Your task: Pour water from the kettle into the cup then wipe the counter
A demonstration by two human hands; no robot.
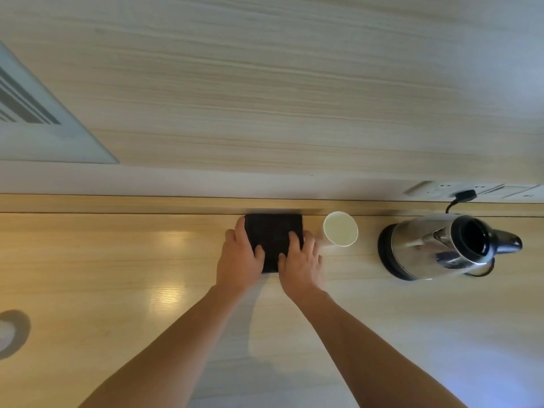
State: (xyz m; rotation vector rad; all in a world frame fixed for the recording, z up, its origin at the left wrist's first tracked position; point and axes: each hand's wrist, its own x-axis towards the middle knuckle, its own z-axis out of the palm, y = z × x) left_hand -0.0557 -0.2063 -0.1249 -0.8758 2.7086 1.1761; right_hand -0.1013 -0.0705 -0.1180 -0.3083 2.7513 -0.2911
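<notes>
A black folded cloth (273, 231) lies flat on the light wooden counter (117, 275), against the back ledge. My left hand (240, 260) rests on the cloth's left edge, fingers spread over it. My right hand (300, 263) lies on its right side, fingers apart and flat. A white paper cup (340, 232) stands just right of the cloth, close to my right hand's fingers, with pale liquid inside. Further right the steel kettle (441, 245) sits on its black base, lid open, handle pointing right.
A wall socket strip (471, 188) with a black plug and cord sits behind the kettle. A round dark-rimmed object (11, 331) shows at the left edge. A vent panel (29, 113) is on the upper left wall.
</notes>
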